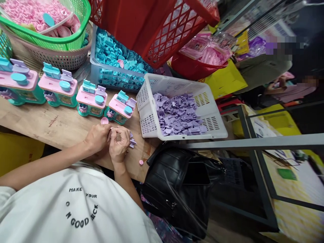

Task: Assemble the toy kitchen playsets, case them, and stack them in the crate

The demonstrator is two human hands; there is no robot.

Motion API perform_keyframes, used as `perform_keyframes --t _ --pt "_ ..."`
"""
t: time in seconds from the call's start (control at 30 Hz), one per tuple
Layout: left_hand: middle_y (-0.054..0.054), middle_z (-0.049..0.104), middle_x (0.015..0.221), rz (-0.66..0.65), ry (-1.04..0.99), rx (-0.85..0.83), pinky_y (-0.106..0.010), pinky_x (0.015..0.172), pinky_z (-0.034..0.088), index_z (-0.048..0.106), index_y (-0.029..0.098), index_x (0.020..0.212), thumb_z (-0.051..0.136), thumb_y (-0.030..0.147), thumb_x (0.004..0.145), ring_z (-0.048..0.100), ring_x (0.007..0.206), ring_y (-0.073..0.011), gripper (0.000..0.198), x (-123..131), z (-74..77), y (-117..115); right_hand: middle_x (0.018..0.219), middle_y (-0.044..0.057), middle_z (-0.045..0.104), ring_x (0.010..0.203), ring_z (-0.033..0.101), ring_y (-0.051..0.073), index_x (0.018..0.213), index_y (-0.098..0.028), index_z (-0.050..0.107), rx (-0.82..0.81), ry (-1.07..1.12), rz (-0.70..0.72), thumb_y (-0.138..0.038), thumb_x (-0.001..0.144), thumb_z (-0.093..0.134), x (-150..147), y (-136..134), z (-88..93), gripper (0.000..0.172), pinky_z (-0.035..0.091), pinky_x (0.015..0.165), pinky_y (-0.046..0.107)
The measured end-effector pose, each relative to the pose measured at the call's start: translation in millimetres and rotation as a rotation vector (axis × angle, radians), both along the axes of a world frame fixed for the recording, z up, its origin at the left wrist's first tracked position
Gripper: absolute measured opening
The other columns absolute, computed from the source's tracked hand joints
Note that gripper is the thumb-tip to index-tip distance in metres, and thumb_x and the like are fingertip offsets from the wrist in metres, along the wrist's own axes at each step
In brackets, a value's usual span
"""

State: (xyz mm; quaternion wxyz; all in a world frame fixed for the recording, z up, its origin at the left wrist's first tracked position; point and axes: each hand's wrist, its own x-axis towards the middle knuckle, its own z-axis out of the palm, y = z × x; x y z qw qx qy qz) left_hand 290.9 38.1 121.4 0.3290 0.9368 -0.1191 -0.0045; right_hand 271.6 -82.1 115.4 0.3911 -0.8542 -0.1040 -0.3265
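My left hand (97, 137) and my right hand (119, 143) meet over the front of the wooden table, both with fingers closed. Whatever they pinch between them is mostly hidden by the fingers. Just beyond my left hand lies a small pink round dish (104, 120). Purple plastic pieces (132, 140) rest on the table against the right side of my right hand. Closer to the table's edge is a small pink knob (141, 162). Past my hands stands the nearest toy kitchen (120, 107), with a pink top, teal base, and blue and purple parts.
Several similar toy kitchens (91, 98) line the table leftward. Behind are a clear bin (117, 78) of blue parts, a red basket (162, 33) and a green basket (60, 42). A white basket (182, 137) of purple parts stands right, with a black bag (169, 172) below.
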Motion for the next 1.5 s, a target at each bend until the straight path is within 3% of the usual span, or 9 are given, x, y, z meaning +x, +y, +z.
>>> perform_keyframes --t 0.13,0.33,0.4,0.47,0.63,0.8,1.03,1.17,1.5 --pt "-0.007 0.066 0.065 0.084 0.179 -0.238 -0.026 0.057 0.033 0.069 0.013 0.076 0.051 0.028 0.089 0.055 0.058 -0.0157 0.027 8 11.5 3 0.099 0.008 0.074 0.097 0.069 0.018 0.107 -0.020 0.067 -0.024 -0.039 0.153 -0.026 0.103 0.055 0 -11 2.5 0.015 0.056 0.090 0.035" --pt "-0.007 0.069 0.075 0.031 0.791 -1.056 -0.027 0.066 0.051 0.066 0.012 0.074 0.077 0.053 0.071 0.062 0.067 -0.0154 0.043 19 22.2 18 0.111 0.008 0.076 0.110 0.067 0.021 0.124 -0.021 0.065 -0.405 -0.176 0.228 -0.031 0.104 0.055 13 -28 10.9 0.025 0.048 0.099 0.038" --pt "-0.009 0.072 0.083 0.022 0.806 -1.185 -0.028 0.070 0.054 0.070 0.010 0.082 0.085 0.059 0.062 0.066 0.075 -0.0176 0.055 20 24.9 24 0.113 0.007 0.076 0.112 0.065 0.021 0.125 -0.024 0.067 -0.486 -0.176 0.227 -0.033 0.105 0.051 24 -30 18.0 0.027 0.045 0.101 0.039" --pt "-0.011 0.073 0.090 0.029 0.700 -1.235 -0.028 0.071 0.054 0.072 0.010 0.091 0.081 0.066 0.067 0.068 0.079 -0.0188 0.062 21 26.5 27 0.115 0.007 0.074 0.117 0.061 0.023 0.122 -0.027 0.071 -0.540 -0.114 0.205 -0.034 0.105 0.052 39 -30 27.1 0.027 0.042 0.103 0.041" --pt "-0.015 0.067 0.124 0.045 0.140 -0.897 -0.037 0.089 0.058 0.067 0.013 0.124 0.054 0.058 0.094 0.068 0.103 -0.0228 0.055 24 15.7 25 0.112 0.009 0.068 0.113 0.054 0.026 0.119 -0.031 0.076 -0.575 0.120 0.075 -0.034 0.103 0.058 82 -29 45.1 0.025 0.038 0.098 0.042" --pt "-0.022 0.056 0.142 0.015 -0.164 -0.528 -0.047 0.114 0.048 0.054 0.009 0.140 0.049 0.033 0.099 0.058 0.132 -0.0287 0.047 25 -6.2 14 0.106 0.006 0.072 0.106 0.053 0.025 0.111 -0.030 0.078 -0.740 0.125 0.114 -0.029 0.100 0.062 102 -34 48.4 0.019 0.032 0.093 0.042" --pt "-0.028 0.031 0.162 0.010 -0.186 -0.413 -0.052 0.117 0.046 0.038 0.006 0.152 0.043 0.022 0.099 0.042 0.149 -0.0358 0.055 19 -14.8 0 0.108 0.005 0.078 0.102 0.056 0.024 0.111 -0.027 0.077 -0.763 0.100 0.169 -0.028 0.101 0.061 106 -31 43.7 0.019 0.029 0.091 0.042" --pt "-0.028 0.028 0.164 0.012 -0.147 -0.439 -0.054 0.115 0.048 0.033 0.008 0.154 0.045 0.020 0.098 0.040 0.151 -0.0351 0.059 24 -16.2 -3 0.111 0.006 0.079 0.102 0.055 0.025 0.114 -0.027 0.075 -0.737 0.122 0.154 -0.025 0.101 0.060 106 -26 42.1 0.020 0.028 0.093 0.043" --pt "-0.026 0.034 0.160 0.048 -0.071 -0.396 -0.045 0.096 0.059 0.054 0.014 0.122 0.052 0.018 0.093 0.070 0.115 -0.0303 0.030 25 -5.9 -5 0.112 0.006 0.078 0.111 0.055 0.029 0.108 -0.026 0.074 -0.817 0.244 0.177 -0.016 0.098 0.059 97 -21 55.7 0.021 0.028 0.098 0.048"
